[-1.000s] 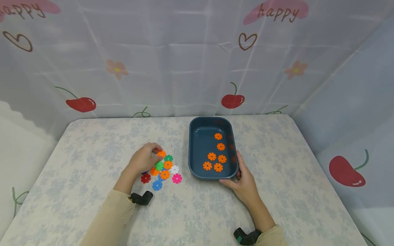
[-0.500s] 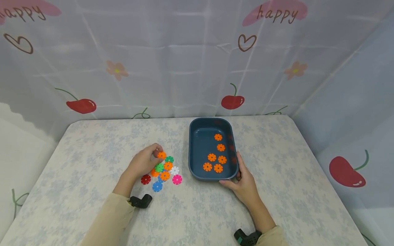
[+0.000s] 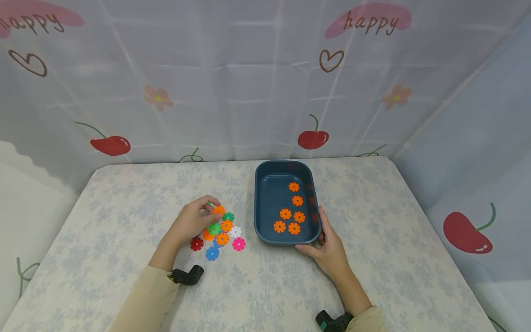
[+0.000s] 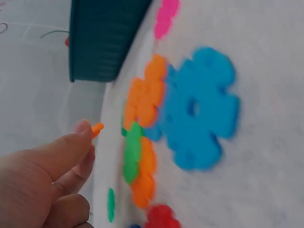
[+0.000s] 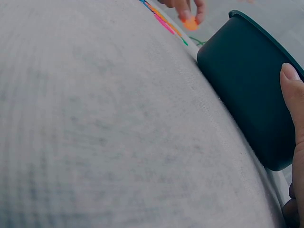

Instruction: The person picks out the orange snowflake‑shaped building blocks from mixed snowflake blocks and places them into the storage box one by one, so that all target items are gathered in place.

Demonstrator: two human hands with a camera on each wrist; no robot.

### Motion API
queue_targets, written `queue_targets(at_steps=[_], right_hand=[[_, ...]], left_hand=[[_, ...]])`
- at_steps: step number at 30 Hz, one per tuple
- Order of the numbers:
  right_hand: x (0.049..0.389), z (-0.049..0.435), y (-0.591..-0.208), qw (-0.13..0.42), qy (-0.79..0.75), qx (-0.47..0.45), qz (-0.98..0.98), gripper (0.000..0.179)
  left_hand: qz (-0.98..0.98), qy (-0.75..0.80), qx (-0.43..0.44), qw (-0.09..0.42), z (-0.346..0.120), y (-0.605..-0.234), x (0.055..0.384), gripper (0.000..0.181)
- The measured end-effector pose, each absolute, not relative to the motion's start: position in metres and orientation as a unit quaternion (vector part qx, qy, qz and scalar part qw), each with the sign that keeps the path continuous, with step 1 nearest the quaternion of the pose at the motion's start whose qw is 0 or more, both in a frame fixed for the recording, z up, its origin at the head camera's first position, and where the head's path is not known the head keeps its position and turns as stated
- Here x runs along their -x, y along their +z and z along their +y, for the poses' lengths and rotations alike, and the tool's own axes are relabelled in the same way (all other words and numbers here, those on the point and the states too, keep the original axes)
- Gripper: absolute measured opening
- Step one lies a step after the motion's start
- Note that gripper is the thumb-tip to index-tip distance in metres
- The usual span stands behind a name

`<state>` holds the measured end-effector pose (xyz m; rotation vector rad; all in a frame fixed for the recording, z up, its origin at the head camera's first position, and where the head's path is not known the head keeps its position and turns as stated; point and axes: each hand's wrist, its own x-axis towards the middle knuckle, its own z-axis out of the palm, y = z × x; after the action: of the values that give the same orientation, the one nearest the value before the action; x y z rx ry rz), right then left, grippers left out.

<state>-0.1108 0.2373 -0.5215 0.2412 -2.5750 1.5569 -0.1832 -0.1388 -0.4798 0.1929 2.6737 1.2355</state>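
Note:
Between thumb and fingertips, my left hand [image 3: 195,219] pinches an orange snowflake disc [image 3: 219,210]; the left wrist view shows that disc [image 4: 97,129] edge-on, off the table. Under and beside this hand lies a loose pile of toothed discs, among them a green disc [image 3: 214,229], a white disc [image 3: 235,232], a pink disc [image 3: 238,244], a red disc [image 3: 197,244] and a blue disc [image 3: 212,253]. My right hand [image 3: 332,253] grips the near right corner of a dark blue tray [image 3: 265,241], thumb on its near wall. Several orange discs [image 3: 294,228] lie flat inside it.
A pale patterned cloth covers the table [image 3: 257,295]. Behind it hangs a printed curtain [image 3: 232,92], close to the tray's far end. Each wrist wears a black camera [image 3: 188,275].
My left hand has lifted the orange disc slightly from the pile, and a green disc's edge now shows behind the fingers. The right hand and tray keep their places.

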Motion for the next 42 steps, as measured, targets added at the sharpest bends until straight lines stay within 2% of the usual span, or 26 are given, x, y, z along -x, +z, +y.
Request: queue_targets(at_steps=[7,17,22,30,42], right_hand=[[0.112,0.238,-0.523,0.069,0.506,-0.079,-0.856,0.117],[0.112,0.238,-0.523,0.063,0.518,-0.087,-0.849,0.116],[0.112,0.238,-0.521,0.059,0.527,-0.086,-0.844,0.116],[0.112,0.237,-0.518,0.056,0.524,-0.090,-0.845,0.114],[0.112,0.238,-0.521,0.054,0.521,-0.080,-0.848,0.116]], left_hand=[[0.873,0.477,-0.046,0.088,-0.115,-0.450,0.184,0.036],[0.847,0.510,-0.111,0.103,-0.066,-0.416,0.193,0.029],[0.866,0.460,-0.167,0.105,-0.047,-0.412,0.207,0.028],[0.894,0.370,-0.211,0.142,-0.025,-0.417,0.223,0.032],[0.932,0.180,-0.301,0.091,0.000,-0.424,0.226,0.029]])
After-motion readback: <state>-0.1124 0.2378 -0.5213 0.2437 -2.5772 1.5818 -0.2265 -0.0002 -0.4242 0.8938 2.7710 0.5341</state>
